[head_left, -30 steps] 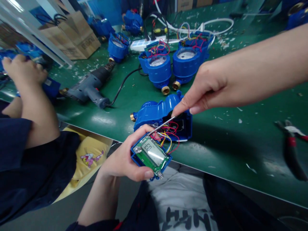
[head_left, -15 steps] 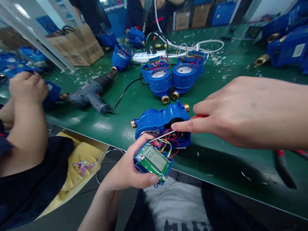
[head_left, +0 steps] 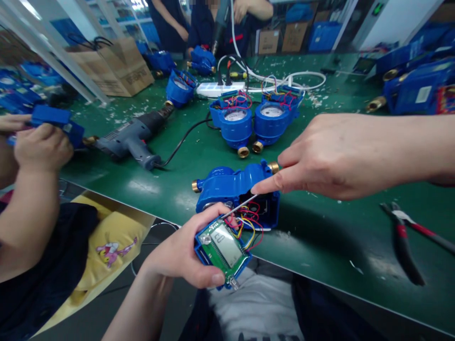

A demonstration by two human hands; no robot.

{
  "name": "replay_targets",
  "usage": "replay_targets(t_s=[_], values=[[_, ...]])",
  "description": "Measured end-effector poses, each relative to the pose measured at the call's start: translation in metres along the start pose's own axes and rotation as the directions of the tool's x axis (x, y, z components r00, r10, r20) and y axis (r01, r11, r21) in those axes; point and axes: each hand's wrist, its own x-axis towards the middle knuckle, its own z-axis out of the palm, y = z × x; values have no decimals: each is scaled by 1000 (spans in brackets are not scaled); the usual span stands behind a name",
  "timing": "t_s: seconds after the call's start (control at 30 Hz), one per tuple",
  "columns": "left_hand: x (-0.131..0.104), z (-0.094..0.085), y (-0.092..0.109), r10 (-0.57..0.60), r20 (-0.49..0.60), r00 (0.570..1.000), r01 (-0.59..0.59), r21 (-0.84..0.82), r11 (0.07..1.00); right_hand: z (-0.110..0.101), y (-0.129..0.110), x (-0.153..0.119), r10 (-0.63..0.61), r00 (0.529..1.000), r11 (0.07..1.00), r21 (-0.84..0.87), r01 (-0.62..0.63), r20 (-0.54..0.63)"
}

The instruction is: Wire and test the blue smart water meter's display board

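Note:
My left hand (head_left: 185,253) grips a green circuit board with an LCD display (head_left: 224,247), set in a blue frame, at the bench's front edge. Red, yellow and white wires (head_left: 249,222) run from it into the open compartment of a blue water meter (head_left: 234,187) with brass ends. My right hand (head_left: 320,156) is closed on a screwdriver (head_left: 240,206), index finger stretched along its thin metal shaft. The shaft's tip is at the board's upper edge, by my left fingers; the handle is hidden inside my right hand.
Two blue meters (head_left: 236,125) with exposed wires stand behind, near a white power strip (head_left: 220,88). A heat gun (head_left: 137,137) lies left, its cable trailing. Pliers (head_left: 403,241) lie at right. A co-worker's hands (head_left: 42,147) hold another meter; more meters (head_left: 415,85) sit far right.
The board has tilted and shifted slightly down and left in my left hand. My right hand has moved slightly left and up. The pliers show more fully, and the co-worker's meter has come into view.

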Motion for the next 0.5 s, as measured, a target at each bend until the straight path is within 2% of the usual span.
replay_targets(t_s=[0.23, 0.5], values=[[4, -2, 2, 44, 7, 999, -44, 7, 999, -2, 6, 1, -24, 1000, 996, 80, 23, 9], [6, -5, 4, 46, 20, 999, -47, 22, 999, 1, 10, 0, -22, 1000, 998, 61, 21, 6]])
